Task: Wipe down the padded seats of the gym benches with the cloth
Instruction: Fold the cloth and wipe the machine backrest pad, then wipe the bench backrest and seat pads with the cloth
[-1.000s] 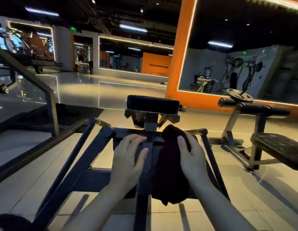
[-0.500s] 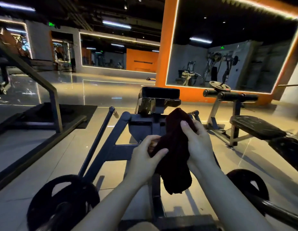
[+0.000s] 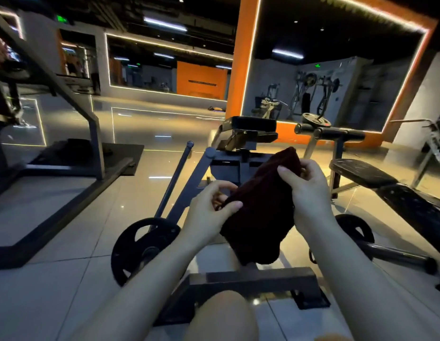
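A dark maroon cloth (image 3: 259, 207) hangs in the air in front of me, held by both hands. My left hand (image 3: 209, 207) pinches its left edge between thumb and fingers. My right hand (image 3: 306, 193) grips its upper right part, fingers curled over the top. Beyond the cloth stands a machine with a black padded seat (image 3: 253, 124) on a grey frame (image 3: 228, 163). To the right is a black padded bench (image 3: 356, 169), its long pad running toward the lower right.
Black weight plates sit low on the machine at the left (image 3: 142, 244) and right (image 3: 356, 230). A grey footplate (image 3: 251, 279) lies below my hands, my knee (image 3: 221, 316) under it. A large dark rack frame (image 3: 91, 129) stands on a mat at left. Glossy tiled floor surrounds everything.
I have pulled back from the machine, so its weight plates and footplate came into view. My left hand left the frame and took the cloth's edge; both hands now hold the cloth up.
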Demonstrator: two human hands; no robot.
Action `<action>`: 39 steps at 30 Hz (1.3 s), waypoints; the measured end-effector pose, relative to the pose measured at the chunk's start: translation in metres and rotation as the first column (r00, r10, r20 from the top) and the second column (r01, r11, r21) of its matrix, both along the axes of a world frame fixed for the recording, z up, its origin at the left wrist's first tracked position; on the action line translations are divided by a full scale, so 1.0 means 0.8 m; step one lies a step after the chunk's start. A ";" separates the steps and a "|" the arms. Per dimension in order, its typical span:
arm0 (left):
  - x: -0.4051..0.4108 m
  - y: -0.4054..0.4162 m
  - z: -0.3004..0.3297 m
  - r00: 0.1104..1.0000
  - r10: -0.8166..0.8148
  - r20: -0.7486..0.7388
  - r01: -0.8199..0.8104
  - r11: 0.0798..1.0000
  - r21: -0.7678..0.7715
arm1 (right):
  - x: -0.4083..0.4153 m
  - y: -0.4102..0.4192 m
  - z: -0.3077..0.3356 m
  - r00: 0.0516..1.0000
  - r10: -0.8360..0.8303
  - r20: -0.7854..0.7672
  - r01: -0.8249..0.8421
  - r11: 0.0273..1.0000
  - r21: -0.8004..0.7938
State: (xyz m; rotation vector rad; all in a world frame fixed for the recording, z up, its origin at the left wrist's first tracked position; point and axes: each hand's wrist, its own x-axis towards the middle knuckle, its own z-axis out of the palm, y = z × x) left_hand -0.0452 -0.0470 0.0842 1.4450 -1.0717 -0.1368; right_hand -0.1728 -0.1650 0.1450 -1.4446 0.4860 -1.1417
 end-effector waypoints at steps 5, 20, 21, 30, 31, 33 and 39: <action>0.021 0.084 0.019 0.966 0.160 0.205 -0.174 0.983 0.053 | -0.002 0.047 -0.007 0.995 0.047 -0.092 -0.063 0.981 -0.182; 0.097 0.280 0.043 0.724 0.204 0.658 -0.474 0.841 0.261 | 0.043 0.196 -0.026 0.857 -0.336 -0.392 -0.077 0.668 -0.740; 0.103 0.289 0.044 0.713 0.203 0.672 -0.496 0.823 0.278 | 0.047 0.203 -0.025 0.851 -0.321 -0.415 -0.099 0.679 -0.728; 0.225 0.339 0.016 0.727 0.247 0.641 -0.545 0.775 0.320 | 0.154 0.223 -0.068 0.713 -0.491 -0.500 -0.210 0.531 -0.821; 0.240 0.344 0.009 0.726 0.254 0.639 -0.548 0.775 0.314 | 0.173 0.224 -0.073 0.691 -0.514 -0.509 -0.231 0.510 -0.829; 0.271 0.357 -0.006 0.734 0.253 0.630 -0.550 0.766 0.333 | 0.212 0.230 -0.083 0.661 -0.549 -0.512 -0.266 0.467 -0.843; 0.349 0.394 -0.030 0.783 0.214 0.584 -0.534 0.713 0.455 | 0.308 0.255 -0.105 0.670 -0.471 -0.574 -0.348 0.483 -0.803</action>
